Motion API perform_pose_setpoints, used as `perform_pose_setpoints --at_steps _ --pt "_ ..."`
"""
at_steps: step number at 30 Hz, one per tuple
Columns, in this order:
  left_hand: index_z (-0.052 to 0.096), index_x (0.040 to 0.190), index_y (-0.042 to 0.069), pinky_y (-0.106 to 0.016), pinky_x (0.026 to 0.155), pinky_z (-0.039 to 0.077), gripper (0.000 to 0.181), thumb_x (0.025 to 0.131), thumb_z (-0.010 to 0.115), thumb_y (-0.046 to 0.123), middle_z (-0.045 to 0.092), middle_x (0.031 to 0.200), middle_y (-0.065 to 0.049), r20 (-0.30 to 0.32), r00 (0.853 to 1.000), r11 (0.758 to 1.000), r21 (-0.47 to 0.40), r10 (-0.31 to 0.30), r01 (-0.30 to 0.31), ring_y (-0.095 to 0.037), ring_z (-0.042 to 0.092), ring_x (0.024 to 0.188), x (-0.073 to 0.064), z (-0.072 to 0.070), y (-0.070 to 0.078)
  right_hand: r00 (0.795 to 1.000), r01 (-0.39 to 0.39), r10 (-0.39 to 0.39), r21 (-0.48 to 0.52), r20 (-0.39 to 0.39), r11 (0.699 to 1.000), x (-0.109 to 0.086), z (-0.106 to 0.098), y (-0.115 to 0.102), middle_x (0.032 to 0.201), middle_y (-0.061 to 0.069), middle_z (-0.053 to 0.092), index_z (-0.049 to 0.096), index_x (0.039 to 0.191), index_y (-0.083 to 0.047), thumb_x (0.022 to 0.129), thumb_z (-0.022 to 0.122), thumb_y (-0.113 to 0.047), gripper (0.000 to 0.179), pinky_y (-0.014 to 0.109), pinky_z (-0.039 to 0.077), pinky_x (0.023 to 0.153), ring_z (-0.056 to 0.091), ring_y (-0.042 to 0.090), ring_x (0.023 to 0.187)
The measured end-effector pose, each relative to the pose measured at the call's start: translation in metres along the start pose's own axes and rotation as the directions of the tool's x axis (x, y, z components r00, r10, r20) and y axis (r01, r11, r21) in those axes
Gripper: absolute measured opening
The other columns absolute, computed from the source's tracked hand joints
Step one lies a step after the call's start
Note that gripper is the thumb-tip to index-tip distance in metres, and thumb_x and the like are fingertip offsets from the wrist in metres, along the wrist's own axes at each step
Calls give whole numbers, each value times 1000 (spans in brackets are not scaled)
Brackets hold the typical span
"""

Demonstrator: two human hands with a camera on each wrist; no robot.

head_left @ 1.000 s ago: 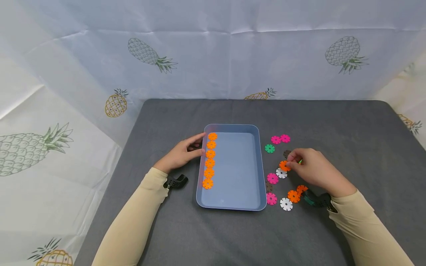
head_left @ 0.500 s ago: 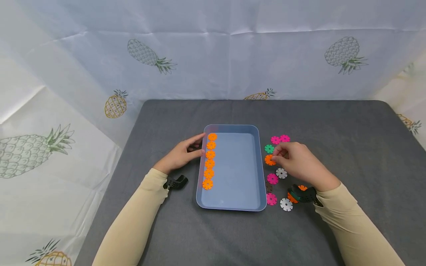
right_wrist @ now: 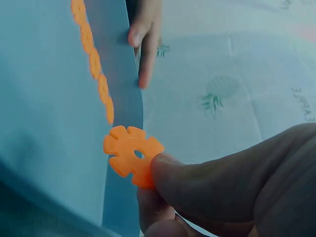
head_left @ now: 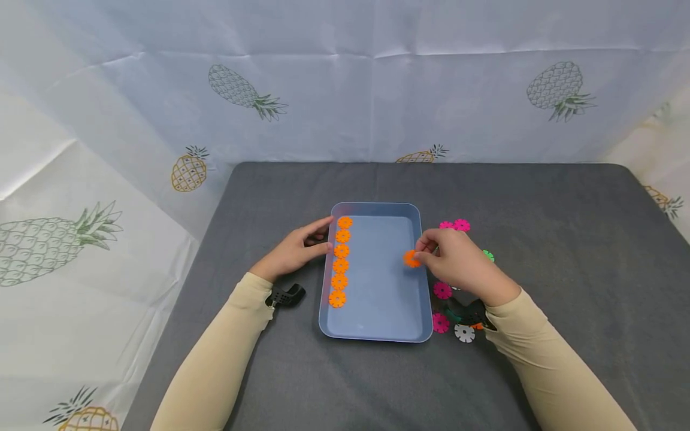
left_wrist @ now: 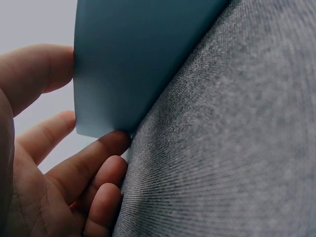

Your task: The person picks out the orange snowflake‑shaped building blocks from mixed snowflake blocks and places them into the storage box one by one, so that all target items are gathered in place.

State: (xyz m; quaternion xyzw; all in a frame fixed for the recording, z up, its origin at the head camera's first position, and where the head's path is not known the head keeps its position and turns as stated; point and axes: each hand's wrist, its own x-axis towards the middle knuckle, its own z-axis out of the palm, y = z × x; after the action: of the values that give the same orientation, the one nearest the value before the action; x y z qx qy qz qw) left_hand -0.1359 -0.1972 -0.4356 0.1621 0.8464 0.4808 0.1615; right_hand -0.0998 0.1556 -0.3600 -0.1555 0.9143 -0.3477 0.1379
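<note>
Item one: your right hand (head_left: 458,260), narrow at the thumb and fingertips, pinching one flat orange plastic-looking disc (head_left: 412,258) by its edge. The disc is round, notched like a flower and pierced at the centre; it sits at your fingertips, tilted in the right wrist view, over the right part of the tray.

Item two: your left hand (head_left: 293,251), wide, thumb and fingers apart, gripping nothing; the digits touch the outer left wall of the tray, the lower fingers bent close to the cloth.

Item three: shallow blue rectangular tray (head_left: 377,329) with rounded corners, lying between your hands.

Item four: column of six orange notched discs (head_left: 341,265), inside the tray along its left wall, just right of your left hand and well apart from the pinched disc.

Item five: loose discs of the same form, outside the tray. Beyond your right hand, two pink discs (head_left: 462,225) side by side; right of its knuckles, the edge of a bright green disc (head_left: 488,255). Nearer you than that hand, two pink pieces (head_left: 442,290) near the tray's right wall, a white disc (head_left: 464,333), and an orange piece (head_left: 477,326) mostly hidden by your black wrist-worn device (head_left: 469,313).

Item six: desk under dark grey cloth (head_left: 566,239), beneath both hands
</note>
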Motion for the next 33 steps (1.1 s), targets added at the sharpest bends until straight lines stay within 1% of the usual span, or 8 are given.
perform_pose_setpoints --at_steps 4,9,13,18,23,28,33 --pt "41 163 16 -54 114 42 66 103 68 25 49 159 -17 -5 1000 1000 9 0 0 -37 51 139 0 -1 0 1000 9 -9 -6 19 1000 5 11 -7 89 9 70 68 91 -7 99 68 -7 8 32 47 59 53 17 61" --pt "41 163 15 -53 114 42 66 104 68 24 49 158 -18 -7 1000 1000 15 11 -11 -37 52 138 0 0 -1 999 32 -31 -32 44 999 11 25 -15 86 5 71 68 89 -9 98 69 -7 9 32 46 60 53 16 62" --pt "41 163 16 -54 114 43 66 103 68 25 49 158 -17 -6 1000 1000 16 2 -2 -37 52 138 0 0 -2 997 50 -48 -43 56 998 13 35 -23 83 2 69 69 89 -9 97 70 -7 9 32 46 59 52 15 61" --pt "41 163 17 -54 114 43 67 103 68 27 49 159 -17 -9 1000 1000 18 -5 5 -36 51 139 -1 1 -1 995 79 -76 -45 72 996 16 47 -33 78 -2 68 70 85 -11 96 72 -7 12 30 46 62 54 15 64" --pt "42 163 16 -53 113 43 66 103 68 26 49 158 -17 -14 1000 1000 21 -1 1 -36 52 138 0 1 -1 987 125 -119 -50 105 991 18 57 -42 76 -4 67 71 83 -13 94 73 -5 15 29 46 62 54 13 65" --pt "42 163 16 -53 113 43 66 103 68 26 49 158 -17 -15 1000 1000 23 5 -5 -36 52 137 0 2 -1 979 151 -143 -44 148 988 18 67 -50 75 -5 68 70 81 -14 93 74 -3 17 28 45 61 54 11 64" --pt "42 163 15 -53 113 43 66 103 68 25 49 159 -17 -13 1000 1000 15 15 -15 -37 52 137 1 1 -1 968 181 -168 -54 189 982 20 77 -57 70 -8 64 70 80 -14 91 76 -3 17 26 45 61 53 10 63"
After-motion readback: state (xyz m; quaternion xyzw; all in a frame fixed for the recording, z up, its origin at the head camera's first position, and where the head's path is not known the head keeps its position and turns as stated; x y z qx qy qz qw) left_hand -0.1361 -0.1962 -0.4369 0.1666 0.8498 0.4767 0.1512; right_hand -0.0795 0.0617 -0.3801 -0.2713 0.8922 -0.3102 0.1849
